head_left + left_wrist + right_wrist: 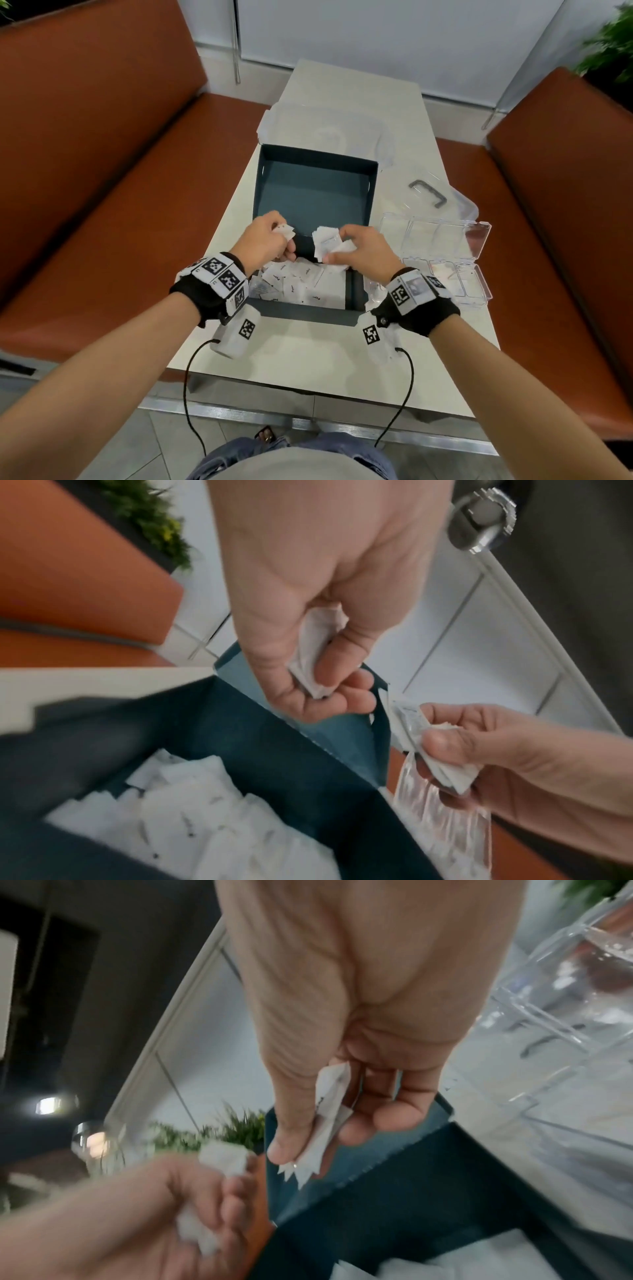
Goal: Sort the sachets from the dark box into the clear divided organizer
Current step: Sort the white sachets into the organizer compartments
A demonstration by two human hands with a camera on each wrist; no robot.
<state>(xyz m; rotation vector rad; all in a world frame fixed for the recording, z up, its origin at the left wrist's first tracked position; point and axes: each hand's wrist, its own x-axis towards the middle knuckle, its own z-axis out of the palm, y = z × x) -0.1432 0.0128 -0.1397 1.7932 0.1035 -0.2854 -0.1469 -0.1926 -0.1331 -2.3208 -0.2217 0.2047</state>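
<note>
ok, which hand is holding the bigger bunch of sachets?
The right hand: it grips several white sachets fanned out, while the left hand pinches a small wad.

Print on the sachets (301, 281) is too blurred to read.

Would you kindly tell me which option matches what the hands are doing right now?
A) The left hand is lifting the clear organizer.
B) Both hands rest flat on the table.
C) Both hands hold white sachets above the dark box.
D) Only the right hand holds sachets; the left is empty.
C: the left hand pinches white sachets and the right hand grips a bunch, both over the dark box; the clear organizer sits untouched beside it.
</note>
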